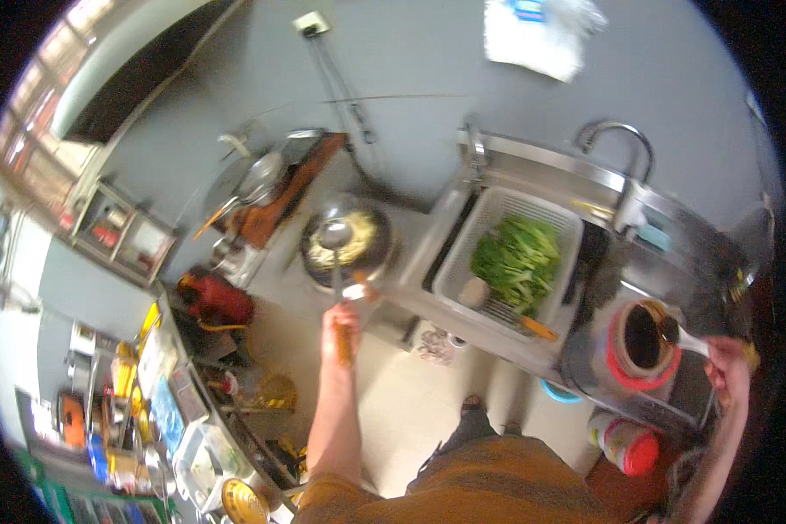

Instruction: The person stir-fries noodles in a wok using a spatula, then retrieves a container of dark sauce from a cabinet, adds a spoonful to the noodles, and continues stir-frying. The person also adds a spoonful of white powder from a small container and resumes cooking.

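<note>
My left hand [340,324] grips the wooden handle of a metal ladle [335,234]. The ladle's round bowl is over a dark wok [311,262], which holds pale yellow pieces of food [360,236] that I cannot identify. On the far right, my right hand [727,373] holds a white-handled spoon [693,342]. That spoon's dark end is at the mouth of a wide jar [658,380] with a red band. Dark contents [640,335] show inside the jar, though blur hides whether the spoon carries any.
A white plastic basket [445,288] with cut leafy greens [521,262] sits in the metal sink. An orange handle [538,329] lies at its near corner. A curved faucet [629,128] rises behind. A red-lidded jar [640,453] stands below right. Cluttered shelves [203,406] line the left.
</note>
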A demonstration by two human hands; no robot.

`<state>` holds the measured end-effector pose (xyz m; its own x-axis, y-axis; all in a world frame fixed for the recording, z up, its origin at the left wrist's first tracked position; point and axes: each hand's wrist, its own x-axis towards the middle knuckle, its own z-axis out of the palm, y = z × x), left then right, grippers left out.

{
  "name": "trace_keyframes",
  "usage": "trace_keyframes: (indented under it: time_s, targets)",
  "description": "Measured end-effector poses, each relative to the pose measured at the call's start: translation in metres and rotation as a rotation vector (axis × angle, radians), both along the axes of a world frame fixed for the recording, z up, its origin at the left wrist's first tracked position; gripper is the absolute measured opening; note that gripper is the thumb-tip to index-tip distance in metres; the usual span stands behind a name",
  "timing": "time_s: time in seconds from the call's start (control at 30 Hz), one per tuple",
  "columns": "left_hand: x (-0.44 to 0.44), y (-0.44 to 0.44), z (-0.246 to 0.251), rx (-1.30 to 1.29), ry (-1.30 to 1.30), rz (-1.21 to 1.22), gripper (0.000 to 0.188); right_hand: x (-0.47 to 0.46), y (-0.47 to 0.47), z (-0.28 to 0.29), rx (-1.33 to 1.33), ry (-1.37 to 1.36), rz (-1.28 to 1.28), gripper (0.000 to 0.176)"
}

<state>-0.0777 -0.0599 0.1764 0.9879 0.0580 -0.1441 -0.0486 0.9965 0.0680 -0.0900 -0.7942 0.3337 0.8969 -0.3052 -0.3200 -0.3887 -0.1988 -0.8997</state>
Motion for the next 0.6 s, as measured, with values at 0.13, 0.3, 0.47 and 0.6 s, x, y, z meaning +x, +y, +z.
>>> trace_keyframes:
  time_s: [0.13, 0.3, 0.47, 0.6]
  targets:
    - [-0.058, -0.049, 0.054, -0.012, -0.025, -0.108, 0.03, 0.013, 0.028, 0.022, 0.096, 0.087, -0.001, 0.021]
    - [-0.105, -0.116, 0.134, 0.105, -0.045, -0.306, 0.039, 0.023, 0.028, 0.033, 0.3, 0.055, 0.25, 0.025]
    - [-0.112, -0.159, 0.167, 0.375, 0.008, -0.516, 0.046, 0.023, 0.025, 0.032, 0.337, 0.034, 0.26, 0.021]
    - [-0.117, -0.2, 0.206, 0.917, 0.08, -0.616, 0.052, 0.029, 0.026, 0.034, 0.349, 0.045, 0.287, 0.022]
